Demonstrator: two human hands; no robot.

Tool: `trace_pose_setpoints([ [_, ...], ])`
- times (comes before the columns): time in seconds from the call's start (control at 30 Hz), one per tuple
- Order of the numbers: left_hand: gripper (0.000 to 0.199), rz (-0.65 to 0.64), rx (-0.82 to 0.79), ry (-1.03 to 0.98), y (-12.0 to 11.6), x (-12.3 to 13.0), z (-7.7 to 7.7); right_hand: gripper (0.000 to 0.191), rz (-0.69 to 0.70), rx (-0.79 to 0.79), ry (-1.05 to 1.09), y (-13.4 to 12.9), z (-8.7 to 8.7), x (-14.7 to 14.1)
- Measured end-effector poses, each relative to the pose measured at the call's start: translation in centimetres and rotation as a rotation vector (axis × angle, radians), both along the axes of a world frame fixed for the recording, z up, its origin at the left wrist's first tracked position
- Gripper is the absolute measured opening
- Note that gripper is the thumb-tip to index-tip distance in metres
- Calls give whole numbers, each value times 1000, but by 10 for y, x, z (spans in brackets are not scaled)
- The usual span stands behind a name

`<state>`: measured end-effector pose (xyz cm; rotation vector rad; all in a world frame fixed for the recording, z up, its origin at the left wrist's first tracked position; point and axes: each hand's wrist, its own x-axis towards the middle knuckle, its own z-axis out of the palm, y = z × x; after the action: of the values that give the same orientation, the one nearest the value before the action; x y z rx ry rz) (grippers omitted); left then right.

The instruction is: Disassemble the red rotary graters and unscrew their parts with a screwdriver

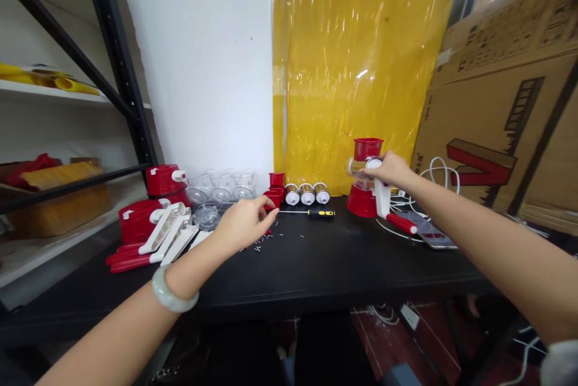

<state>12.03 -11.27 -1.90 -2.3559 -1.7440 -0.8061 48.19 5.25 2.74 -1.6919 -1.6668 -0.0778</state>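
Some red parts (276, 188) part-hidden by left hand (241, 220), right hand (392, 169) gripping grinder (362, 200)

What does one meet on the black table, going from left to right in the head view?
White-and-red plastic crank handles, clear plastic cups, red plastic parts, three gold cylinders with white ends, red-and-clear plastic machine.

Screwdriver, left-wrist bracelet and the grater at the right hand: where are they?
Screwdriver (316, 213), head view: on its yellow-and-black handle.
Bracelet (165, 296), head view: on its lower band.
Grater (361, 200), head view: on its red base.
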Motion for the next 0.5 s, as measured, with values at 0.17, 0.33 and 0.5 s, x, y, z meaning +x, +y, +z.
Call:
trace_pose_setpoints([
  [0.17, 42, -296, -179, -286, 13, 32, -8, 65, 43, -29, -59, -61, -10, -21],
  [0.33, 75, -527, -379, -505, 21, 73, -8, 59, 182, 19, -130, -102, -29, -54],
  [0.5, 81, -614, -456, -590, 25, 100, 3, 56, 245, 85, -131, -113, -36, -76],
])
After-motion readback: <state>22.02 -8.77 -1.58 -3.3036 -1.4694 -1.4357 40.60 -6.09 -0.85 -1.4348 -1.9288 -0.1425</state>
